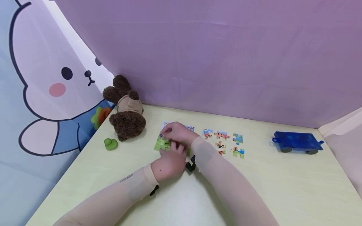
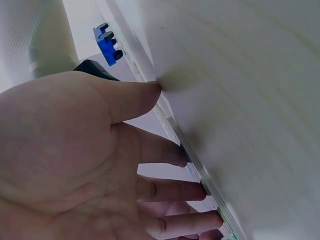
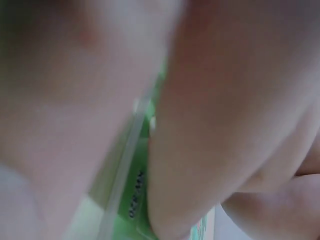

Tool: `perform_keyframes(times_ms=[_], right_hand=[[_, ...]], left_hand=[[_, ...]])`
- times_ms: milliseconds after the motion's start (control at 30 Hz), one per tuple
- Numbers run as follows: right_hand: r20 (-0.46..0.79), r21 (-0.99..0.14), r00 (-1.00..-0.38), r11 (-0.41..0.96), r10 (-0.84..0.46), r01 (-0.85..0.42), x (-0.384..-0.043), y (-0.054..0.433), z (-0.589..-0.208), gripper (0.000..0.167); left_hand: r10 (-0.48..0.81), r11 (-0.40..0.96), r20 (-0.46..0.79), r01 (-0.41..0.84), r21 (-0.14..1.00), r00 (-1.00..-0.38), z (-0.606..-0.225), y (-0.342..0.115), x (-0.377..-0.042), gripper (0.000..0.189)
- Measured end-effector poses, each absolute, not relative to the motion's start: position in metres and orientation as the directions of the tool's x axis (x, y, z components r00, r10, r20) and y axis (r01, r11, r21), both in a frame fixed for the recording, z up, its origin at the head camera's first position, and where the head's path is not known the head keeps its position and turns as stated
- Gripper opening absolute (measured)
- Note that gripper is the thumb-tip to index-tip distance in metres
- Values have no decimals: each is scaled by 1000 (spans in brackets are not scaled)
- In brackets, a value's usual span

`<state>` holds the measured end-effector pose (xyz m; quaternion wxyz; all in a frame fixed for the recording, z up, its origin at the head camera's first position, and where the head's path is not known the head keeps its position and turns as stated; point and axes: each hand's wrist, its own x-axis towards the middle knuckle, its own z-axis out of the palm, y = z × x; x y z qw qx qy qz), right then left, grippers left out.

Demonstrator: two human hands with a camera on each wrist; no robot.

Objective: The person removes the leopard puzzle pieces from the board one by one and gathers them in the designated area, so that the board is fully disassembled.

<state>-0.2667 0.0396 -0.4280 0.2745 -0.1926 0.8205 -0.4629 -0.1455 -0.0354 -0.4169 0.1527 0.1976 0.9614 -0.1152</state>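
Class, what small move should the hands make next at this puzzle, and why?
Probably move the right hand, if it holds nothing, from the puzzle board to a loose piece: several lie to the board's right, and the left hand, touching its edge, could steady it.

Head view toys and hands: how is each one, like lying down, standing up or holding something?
Puzzle: flat, partly hidden by the hands.
Loose pieces: picture side up, spread out.
Left hand: fingers touching the puzzle.
Right hand: over the puzzle; can't tell if holding.
Teddy: head end nearest us.
Green toy: by itself.
Blue wagon: upright on its wheels.
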Motion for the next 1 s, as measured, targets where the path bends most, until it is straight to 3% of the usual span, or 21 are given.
perform_keyframes(times_ms=[133,567,1000], right_hand=[[-316,-870,-744,492,-589,-20,-266,41,-427,18],[-312,-873,-706,486,-636,-52,-266,46,-423,19],[-221,-894,-804,443,-552,-58,-264,54,-420,22]], left_hand=[[350,897,-335,416,-149,-875,-417,-37,-146,68],[351,901,-325,412,-138,-878,-415,-36,-147,72],[361,901,-298,412,-131,-884,-418,-37,-146,74]])
